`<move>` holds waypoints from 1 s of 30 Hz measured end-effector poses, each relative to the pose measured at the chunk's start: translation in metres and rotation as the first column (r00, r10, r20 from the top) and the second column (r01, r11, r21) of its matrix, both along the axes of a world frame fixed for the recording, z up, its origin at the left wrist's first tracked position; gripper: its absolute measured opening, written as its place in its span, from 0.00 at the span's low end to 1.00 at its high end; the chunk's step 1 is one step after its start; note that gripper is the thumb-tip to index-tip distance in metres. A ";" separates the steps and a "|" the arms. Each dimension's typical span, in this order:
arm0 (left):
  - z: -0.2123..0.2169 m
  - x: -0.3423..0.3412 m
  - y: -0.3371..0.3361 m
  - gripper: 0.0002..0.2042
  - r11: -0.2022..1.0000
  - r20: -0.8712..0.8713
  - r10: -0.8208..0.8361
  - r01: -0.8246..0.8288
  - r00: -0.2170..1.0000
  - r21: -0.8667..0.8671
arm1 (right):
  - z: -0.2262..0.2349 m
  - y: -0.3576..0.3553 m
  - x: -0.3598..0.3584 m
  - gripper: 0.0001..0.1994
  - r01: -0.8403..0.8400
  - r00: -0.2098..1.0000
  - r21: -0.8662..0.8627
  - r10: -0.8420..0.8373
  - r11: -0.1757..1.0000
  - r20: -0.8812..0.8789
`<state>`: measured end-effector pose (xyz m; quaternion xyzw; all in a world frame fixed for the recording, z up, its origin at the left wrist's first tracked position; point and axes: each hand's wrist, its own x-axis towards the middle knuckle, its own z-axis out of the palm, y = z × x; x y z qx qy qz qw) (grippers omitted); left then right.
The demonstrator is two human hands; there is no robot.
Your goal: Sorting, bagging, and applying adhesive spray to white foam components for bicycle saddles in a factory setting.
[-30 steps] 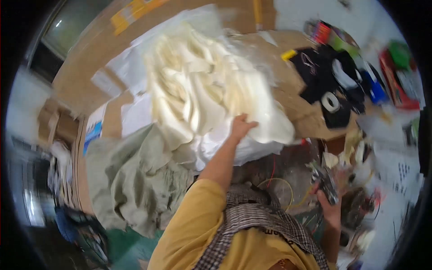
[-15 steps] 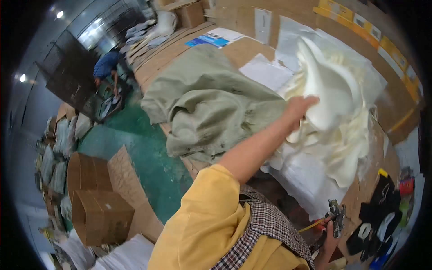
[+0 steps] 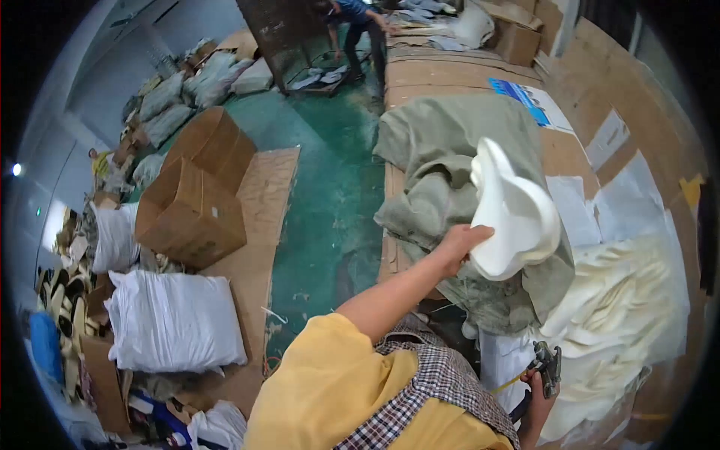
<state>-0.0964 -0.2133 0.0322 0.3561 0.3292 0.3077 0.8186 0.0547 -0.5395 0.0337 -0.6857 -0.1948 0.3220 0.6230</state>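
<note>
My left hand (image 3: 459,246) is closed on the near edge of a white, curved, moulded foam-like piece (image 3: 517,217), held up over the grey-green cloth (image 3: 480,124). The piece has a hollow middle and raised edges; its exact kind is unclear. Low on the right, my right hand (image 3: 538,397) grips a small metal spray gun (image 3: 549,367), from which a thin yellow hose (image 3: 508,384) runs toward my body. Beyond the gun, a heap of cream-white, thin curved pieces (image 3: 619,300) lies on white sheeting.
Left of the table runs a green floor (image 3: 322,165) with an open cardboard box (image 3: 199,214) and a stuffed white sack (image 3: 176,322). Another person (image 3: 356,22) bends beside a rack at the far end. Cardboard (image 3: 442,75) covers the table.
My view has swung left. My left hand has carried the white piece from above the heap to over the grey-green cloth. The spray gun is still in my right hand.
</note>
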 end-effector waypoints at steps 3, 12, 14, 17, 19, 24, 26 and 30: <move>-0.018 -0.056 0.006 0.23 0.992 0.009 0.097 -0.095 0.995 -0.082 | 0.006 0.033 0.003 0.12 -0.124 0.992 -0.007 0.124 0.992 -0.006; -0.026 -0.128 0.039 0.23 0.889 -0.205 0.449 -0.458 0.870 0.007 | 0.008 0.045 -0.015 0.19 -0.206 0.977 -0.035 0.208 0.978 0.053; -0.017 -0.112 0.043 0.24 0.901 -0.231 0.426 -0.433 0.875 0.019 | 0.008 0.036 -0.016 0.20 -0.146 0.988 -0.032 0.147 0.989 0.039; -0.013 -0.078 0.048 0.23 0.917 -0.193 0.390 -0.399 0.900 -0.009 | 0.000 0.018 -0.009 0.19 -0.068 0.997 -0.025 0.069 0.997 0.040; -0.021 -0.059 0.052 0.24 0.938 -0.179 0.337 -0.345 0.924 -0.015 | -0.005 0.009 -0.007 0.20 -0.003 0.999 -0.034 0.005 0.999 0.038; -0.040 0.001 0.068 0.31 0.989 -0.115 0.147 -0.150 0.982 -0.013 | -0.030 -0.003 -0.004 0.22 0.114 0.993 0.000 -0.114 0.994 -0.022; -0.040 0.026 0.060 0.29 0.996 -0.097 0.078 -0.081 0.992 -0.031 | -0.039 -0.021 -0.008 0.24 0.269 0.960 -0.064 -0.273 0.961 -0.065; -0.049 0.048 0.074 0.28 0.996 0.035 -0.048 0.050 0.998 -0.075 | -0.063 -0.045 -0.015 0.28 0.313 0.932 -0.122 -0.280 0.942 0.231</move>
